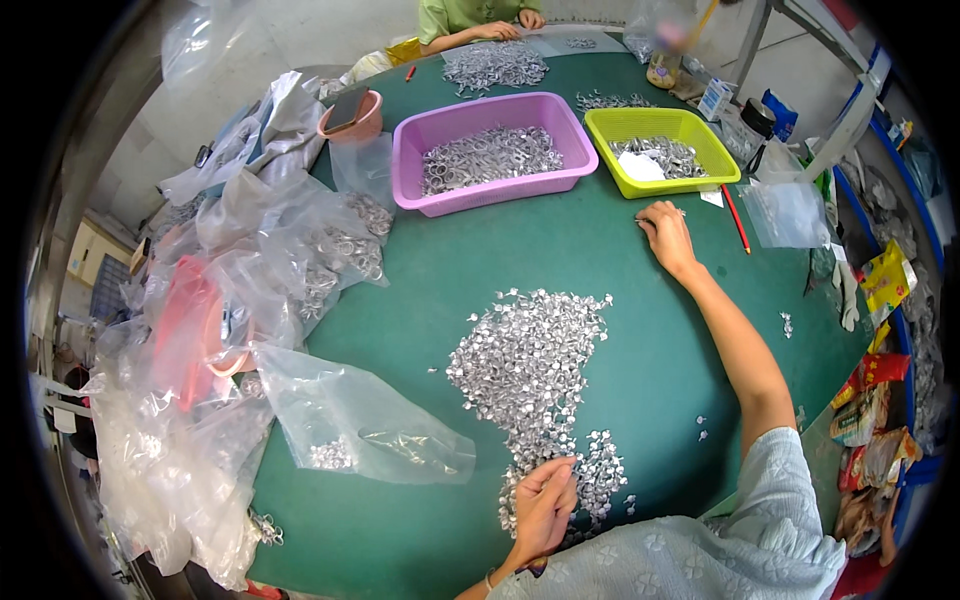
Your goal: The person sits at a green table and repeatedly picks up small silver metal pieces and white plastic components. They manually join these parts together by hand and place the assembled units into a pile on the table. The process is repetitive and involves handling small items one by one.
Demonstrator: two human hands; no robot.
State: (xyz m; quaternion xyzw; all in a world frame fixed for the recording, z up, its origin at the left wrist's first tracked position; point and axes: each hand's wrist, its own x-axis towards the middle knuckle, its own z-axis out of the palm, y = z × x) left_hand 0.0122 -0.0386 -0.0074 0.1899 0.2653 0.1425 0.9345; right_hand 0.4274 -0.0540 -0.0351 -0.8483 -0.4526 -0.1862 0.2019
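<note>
A large pile of small silver metal pieces (530, 355) lies on the green table, trailing toward its near edge. At the near end of that pile is my left hand (545, 505), its thumb and fingers pinched together; whatever they hold is too small to make out. My right hand (667, 238) reaches far forward, resting low over the table just in front of the yellow-green basket (655, 187). Its fingers are curled in toward the thumb, around something tiny I cannot identify. That basket contains similar silver parts and a white paper scrap.
A purple basin (490, 200) of silver parts stands beside the basket. Plastic bags (370, 415) crowd the left side. A red pencil (737, 220) lies at right. Across the table (420, 270), another person's hands (498, 31) work by another pile. A small pink tub (362, 118) holds a dark flat object.
</note>
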